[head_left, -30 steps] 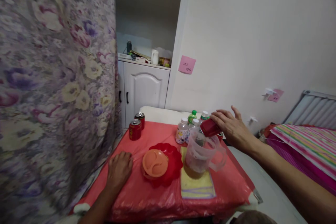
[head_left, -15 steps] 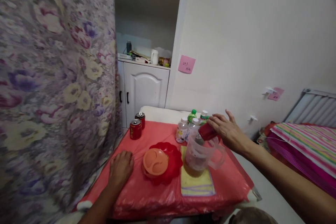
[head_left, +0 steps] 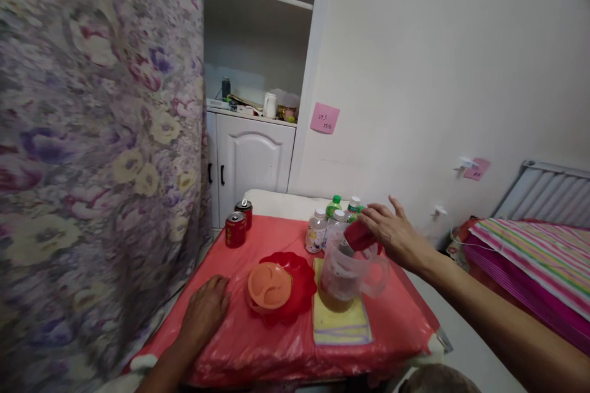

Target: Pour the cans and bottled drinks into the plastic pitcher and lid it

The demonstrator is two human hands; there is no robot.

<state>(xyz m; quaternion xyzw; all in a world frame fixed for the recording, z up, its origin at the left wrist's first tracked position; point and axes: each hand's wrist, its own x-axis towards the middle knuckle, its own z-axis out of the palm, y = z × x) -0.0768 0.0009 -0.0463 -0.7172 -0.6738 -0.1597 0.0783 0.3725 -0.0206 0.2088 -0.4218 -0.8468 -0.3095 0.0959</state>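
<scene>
My right hand (head_left: 391, 234) grips a red can (head_left: 359, 236), tilted with its top end down in the mouth of a clear plastic pitcher (head_left: 343, 271). Some brownish liquid shows at the pitcher's bottom. Beneath it lies a yellow cloth (head_left: 341, 326). Palm down on the red-covered table (head_left: 258, 350), my left hand (head_left: 205, 307) rests with nothing in it. Between my hands, an orange divided dish (head_left: 270, 286) sits on a red scalloped plate (head_left: 304, 287).
Two more red cans, a nearer one (head_left: 235, 229) and a farther one (head_left: 244, 214), stand at the back left. Several bottles (head_left: 316, 232) stand close behind the pitcher. A floral curtain (head_left: 101, 172) hangs at left; a white wall (head_left: 415, 73) rises behind the table.
The whole view has shifted slightly. My right hand still holds the can tilted in the pitcher, and my left hand stays on the table.
</scene>
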